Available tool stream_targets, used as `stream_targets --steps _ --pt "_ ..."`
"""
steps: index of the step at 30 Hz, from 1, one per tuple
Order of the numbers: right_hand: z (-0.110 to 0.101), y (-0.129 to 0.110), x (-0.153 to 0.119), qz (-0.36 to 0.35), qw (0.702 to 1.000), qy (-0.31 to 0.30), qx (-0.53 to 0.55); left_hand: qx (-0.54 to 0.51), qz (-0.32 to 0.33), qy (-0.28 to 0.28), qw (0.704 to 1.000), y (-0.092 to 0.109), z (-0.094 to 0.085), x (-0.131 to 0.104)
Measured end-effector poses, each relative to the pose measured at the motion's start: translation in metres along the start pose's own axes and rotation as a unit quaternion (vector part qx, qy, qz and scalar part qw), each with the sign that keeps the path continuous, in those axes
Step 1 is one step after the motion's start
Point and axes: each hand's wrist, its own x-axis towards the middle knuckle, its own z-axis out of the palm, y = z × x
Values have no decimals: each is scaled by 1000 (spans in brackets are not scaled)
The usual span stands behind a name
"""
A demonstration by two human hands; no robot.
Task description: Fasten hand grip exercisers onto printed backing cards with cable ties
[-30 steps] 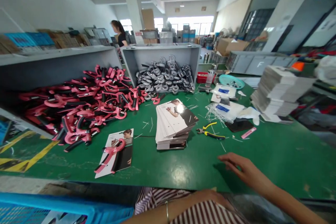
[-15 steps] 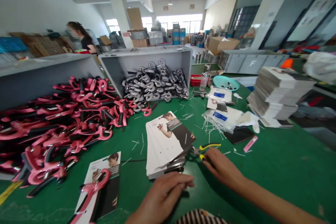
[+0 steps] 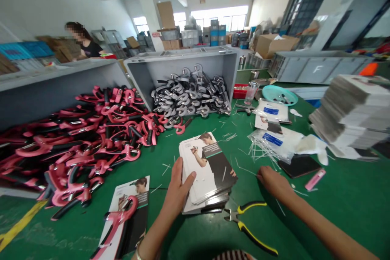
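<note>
Cards [image 3: 210,172] lie in a slightly uneven stack on the table [image 3: 350,195], near the middle of the head view. Grasping the stack's left side, the left hand [image 3: 177,189] has its thumb on the top card; its other fingertips are hard to see. The right hand [image 3: 274,183] is bent low over the table, near the ties [image 3: 263,152]. A thin tie reaches its fingertips, but whether they pinch it, I cannot tell. Pliers [image 3: 234,216] lie between the hands, handles apart. A pink handgrip [image 3: 120,215] covers part of a lone card [image 3: 140,217], and the lower frame edge cuts off both.

The table is green, scuffed and strewn with ties. Pink handgrips [image 3: 115,130] spill from the left bin [image 3: 76,77], itself cut off; grey handgrips [image 3: 191,99] fill the next bin [image 3: 146,75]. Behind stand a person [image 3: 89,46], a pillar [image 3: 144,4] and bright windows [image 3: 239,12], their view washed out.
</note>
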Motion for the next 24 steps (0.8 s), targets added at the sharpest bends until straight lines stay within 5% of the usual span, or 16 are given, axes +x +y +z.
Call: stream_targets --steps 5,10,14,18,21,24 --pt "-10 23 4 -41 995 -77 55 -126 -4 -19 992 0 -23 -3" --pt "-41 17 2 -28 987 -21 159 -148 2 10 989 0 -16 3" --pt "-76 -38 14 -85 973 12 216 -131 -6 66 989 6 -24 7" --pt "-95 -117 38 -123 920 61 367 -313 -100 42 944 8 -38 -2" --pt "-87 -185 52 -141 833 3 534 -392 -113 46 912 6 -43 -10" --pt "-65 -242 60 -183 801 -63 566 -401 -103 72 907 2 -48 -13"
